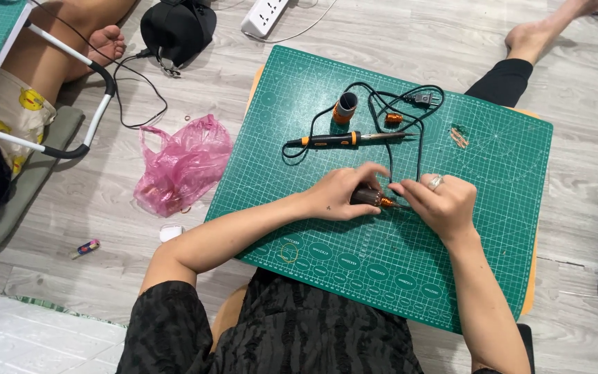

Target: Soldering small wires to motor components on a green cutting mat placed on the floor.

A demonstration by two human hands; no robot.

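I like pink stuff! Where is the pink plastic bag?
The pink plastic bag lies on the wooden floor, just off the left edge of the green cutting mat.

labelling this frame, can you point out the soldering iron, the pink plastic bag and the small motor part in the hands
soldering iron (pixel 333 140), head view, on its black and orange handle
pink plastic bag (pixel 183 166), head view, on its crumpled middle
small motor part (pixel 368 198), head view, on its dark body between both hands

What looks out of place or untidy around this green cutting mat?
A crumpled pink plastic bag lies on the floor beside the green cutting mat, and the soldering iron has its black cord tangled in loops.
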